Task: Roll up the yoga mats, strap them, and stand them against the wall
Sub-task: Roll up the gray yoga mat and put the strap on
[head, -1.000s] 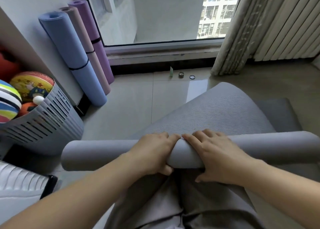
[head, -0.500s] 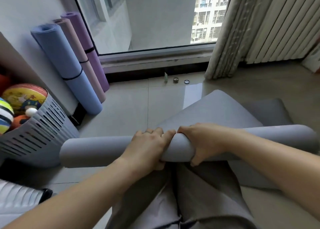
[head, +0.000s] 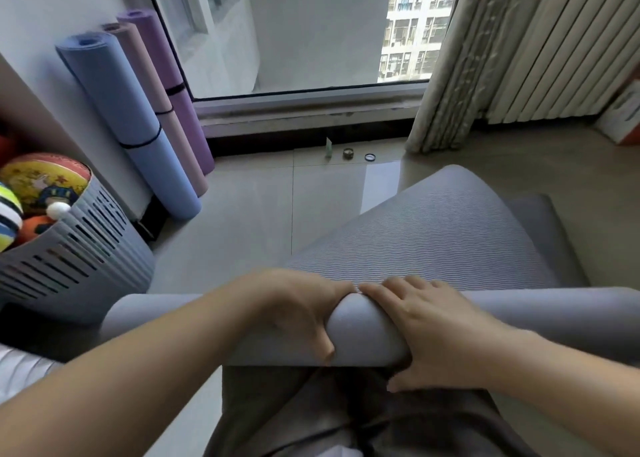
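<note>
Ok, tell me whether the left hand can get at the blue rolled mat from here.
Probably not: the left hand grips the grey roll, and the blue mat leans on the wall well beyond it.

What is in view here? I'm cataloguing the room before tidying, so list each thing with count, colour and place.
grey mat: 1, grey, floor centre, near end rolled
rolled mats: 3, blue, pink, purple, strapped, leaning on left wall
basket: 1, grey, left
balls: several, multicoloured, in basket
small items: 3, green and dark, floor by window
curtain: 1, beige, right
trousers: grey, below the roll
left hand: grips the roll
right hand: lies over the roll, thumb beneath
</note>
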